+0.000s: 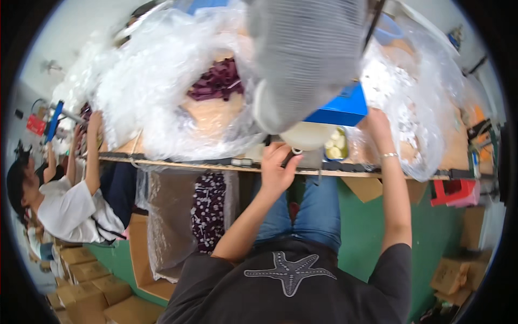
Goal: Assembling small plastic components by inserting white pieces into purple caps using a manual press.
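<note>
My left hand (pixel 277 164) is at the wooden table edge (pixel 178 163), its fingers curled on the rim of a white bowl (pixel 308 135). My right hand (pixel 377 125) reaches further in, between a blue box (pixel 341 109) and a clear plastic bag of small white pieces (pixel 406 102). Its fingertips press against the bag and are partly hidden. A small container of pale yellow pieces (pixel 335 146) sits between my hands. Above them a grey ribbed object (pixel 307 54) hangs close to the camera and covers part of the table.
Crumpled clear plastic (pixel 145 92) covers the table's left around a heap of dark purple pieces (pixel 218 81). A bag of purple sticks (pixel 208 210) hangs under the table. A person in a white shirt (pixel 70 208) sits at the left. Cardboard boxes (pixel 91 286) and a red stool (pixel 453 191) stand on the green floor.
</note>
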Demonstrator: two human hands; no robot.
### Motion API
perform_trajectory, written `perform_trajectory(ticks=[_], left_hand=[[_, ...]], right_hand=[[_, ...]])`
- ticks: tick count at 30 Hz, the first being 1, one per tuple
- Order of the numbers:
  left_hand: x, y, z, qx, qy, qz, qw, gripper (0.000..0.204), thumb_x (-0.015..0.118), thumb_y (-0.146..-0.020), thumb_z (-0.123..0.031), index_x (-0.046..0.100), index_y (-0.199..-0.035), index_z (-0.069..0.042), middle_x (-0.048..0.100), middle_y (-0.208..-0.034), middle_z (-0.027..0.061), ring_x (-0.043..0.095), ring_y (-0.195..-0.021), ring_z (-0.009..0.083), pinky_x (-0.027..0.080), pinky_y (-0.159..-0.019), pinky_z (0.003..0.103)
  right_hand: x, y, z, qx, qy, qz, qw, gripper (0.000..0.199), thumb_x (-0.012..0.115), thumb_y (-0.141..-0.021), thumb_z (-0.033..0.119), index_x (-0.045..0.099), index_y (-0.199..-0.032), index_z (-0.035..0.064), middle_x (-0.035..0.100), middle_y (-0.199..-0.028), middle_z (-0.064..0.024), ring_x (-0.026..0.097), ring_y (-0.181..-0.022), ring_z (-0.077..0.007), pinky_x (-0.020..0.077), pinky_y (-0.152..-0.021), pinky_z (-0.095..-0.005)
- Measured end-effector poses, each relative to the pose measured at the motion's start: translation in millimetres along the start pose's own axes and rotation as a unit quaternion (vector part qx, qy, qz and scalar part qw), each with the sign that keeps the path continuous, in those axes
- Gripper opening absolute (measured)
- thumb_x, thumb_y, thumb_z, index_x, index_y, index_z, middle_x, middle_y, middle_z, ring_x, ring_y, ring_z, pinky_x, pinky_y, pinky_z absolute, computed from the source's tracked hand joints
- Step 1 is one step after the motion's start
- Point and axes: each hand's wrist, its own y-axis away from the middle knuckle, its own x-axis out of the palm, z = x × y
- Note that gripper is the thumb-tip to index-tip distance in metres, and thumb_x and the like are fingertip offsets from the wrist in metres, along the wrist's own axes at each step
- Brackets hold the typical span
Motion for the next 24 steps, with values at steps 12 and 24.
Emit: perform_trajectory(ticks=[12,24], left_hand=[[-249.7,51.8,-7.3,-0.309,-0.474,0.353,0.745,0.023,0.075,-0.073,-0.022,0.069,-0.085,-0.003,0.066,-0.081,0.0182,0.064,-0.083,0.0367,0.051,-0.074,0.047],[-127.8,-150.6,120.6,0.081,-0.398,0.059,0.912,0.042,0.051,-0.078,0.007,0.058,-0.118,-0.005,0.059,-0.111,0.0165,0.053,-0.106,0.0358,0.046,-0.087,0.044]], right_hand=[[-51.7,44.0,29.1,-0.001,-0.207,-0.203,0.957,0.015,0.071,-0.077,0.002,0.065,-0.091,0.0018,0.065,-0.080,-0.0118,0.062,-0.064,-0.0221,0.0489,-0.059,-0.0331],[-37.3,88.9,173.0,-0.011,-0.628,-0.087,0.773,0.019,0.070,-0.083,0.002,0.065,-0.101,-0.0029,0.069,-0.076,-0.0058,0.066,-0.068,-0.0102,0.0527,-0.063,-0.0228]])
